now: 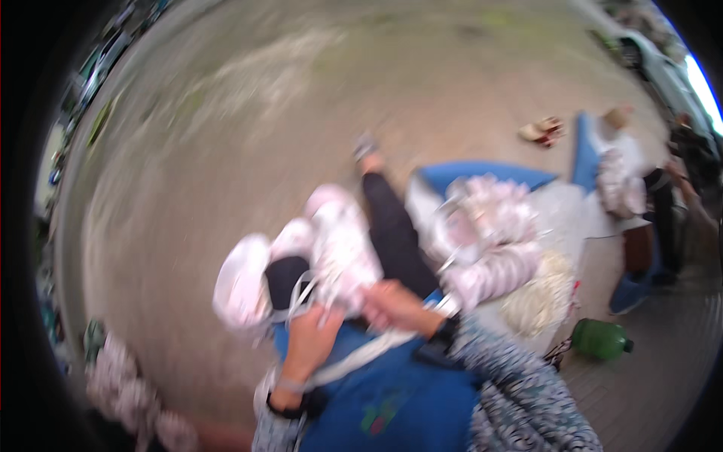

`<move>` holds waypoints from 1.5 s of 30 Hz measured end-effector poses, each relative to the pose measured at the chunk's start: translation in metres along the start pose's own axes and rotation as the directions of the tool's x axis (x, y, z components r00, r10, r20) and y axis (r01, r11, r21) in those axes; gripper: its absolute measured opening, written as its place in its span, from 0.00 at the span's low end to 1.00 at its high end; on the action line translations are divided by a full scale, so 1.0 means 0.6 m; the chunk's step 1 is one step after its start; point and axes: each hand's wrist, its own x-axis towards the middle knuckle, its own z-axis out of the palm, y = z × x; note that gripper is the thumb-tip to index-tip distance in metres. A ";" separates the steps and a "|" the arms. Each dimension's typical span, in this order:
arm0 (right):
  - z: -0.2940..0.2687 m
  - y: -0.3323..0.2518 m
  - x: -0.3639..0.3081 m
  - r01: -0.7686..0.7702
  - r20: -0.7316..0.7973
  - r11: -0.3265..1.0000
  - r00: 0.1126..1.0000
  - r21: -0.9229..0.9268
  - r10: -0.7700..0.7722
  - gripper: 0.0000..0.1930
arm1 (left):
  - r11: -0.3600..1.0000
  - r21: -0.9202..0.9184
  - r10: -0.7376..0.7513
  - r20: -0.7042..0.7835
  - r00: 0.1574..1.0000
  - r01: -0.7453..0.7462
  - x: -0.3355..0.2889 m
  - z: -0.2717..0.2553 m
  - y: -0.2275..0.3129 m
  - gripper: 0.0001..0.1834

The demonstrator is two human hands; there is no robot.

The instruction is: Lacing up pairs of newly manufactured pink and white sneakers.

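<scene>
Pale pink shoe uppers (343,252) with white laces lie across my lap, blurred by motion. My left hand (312,340) is closed at their near edge, pinching a white shoelace (303,292) that loops up beside the fingers. Just to its right, my right hand (399,305) is also closed, its fingertips against the upper. What that hand pinches is too smeared to make out. A rounded pink upper (241,282) and a black piece (288,280) rest left of my hands. Beneath them spreads my blue apron (392,392).
On my right, a pale sheet (561,218) bears a pile of pink uppers (489,218) and a bundle of cream laces (538,294). A green bottle (599,339) lies nearby. Another person (663,218) sits far right. Shoes (542,132) stand on the ground ahead.
</scene>
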 end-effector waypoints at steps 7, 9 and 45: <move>0.019 0.032 0.008 0.153 0.178 0.987 0.971 0.039 -0.158 0.22 | 0.816 -0.459 -0.238 0.284 0.929 0.350 -0.031 -0.002 0.006 0.16; 0.016 0.026 0.004 0.164 0.153 0.986 0.974 0.036 -0.168 0.21 | 0.487 -0.745 -0.225 0.398 0.889 0.456 -0.018 0.018 -0.002 0.16; 0.060 -0.071 0.014 0.504 0.297 -0.048 0.428 -0.862 -0.854 0.06 | -0.370 -0.888 -0.389 0.414 0.823 0.272 0.081 0.113 -0.021 0.15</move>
